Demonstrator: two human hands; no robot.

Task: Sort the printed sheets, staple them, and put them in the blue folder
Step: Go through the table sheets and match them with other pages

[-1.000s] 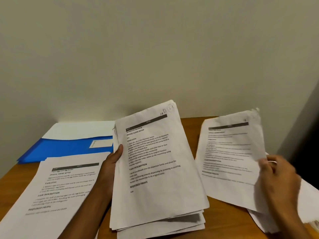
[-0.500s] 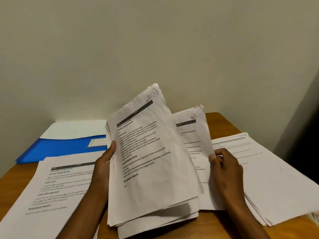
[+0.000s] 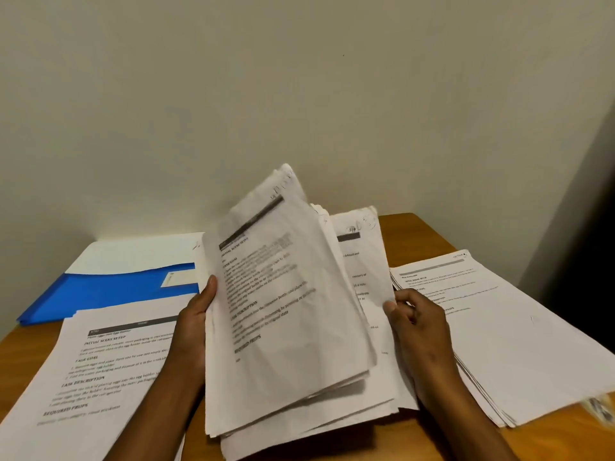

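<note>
Two hands were on the paper. The left hand (image 3: 196, 331) gripped the left edge of the tilted stack of printed sheets (image 3: 283, 311), thumb on the front page and fingers hidden behind it. The right hand (image 3: 421, 331) pinched the right edge of a rear sheet (image 3: 361, 261), fingers curled round the margin. The stack's lower edge rested near the front of the wooden table (image 3: 409, 227), fanned and uneven; the top page was blurred, so its heading could not be read with certainty. Judged step: sorting, one sheet being parted from the held stack. To do this well, the pinch should take a single page only, the left thumb should keep the rest from sliding, and the page's heading should be checked before it goes to a pile. A pile of sheets (image 3: 506, 327) lay flat just beside the right hand, reaching the table's right edge; another sheet (image 3: 100, 367) lay to the left, overhanging the near edge. The blue folder (image 3: 109, 291) lay closed at the back left, a white sheet on its far part, well apart from the hands. Open wood showed only at the back right corner and front centre, so room for a new pile was scant. No stapler was visible.
</note>
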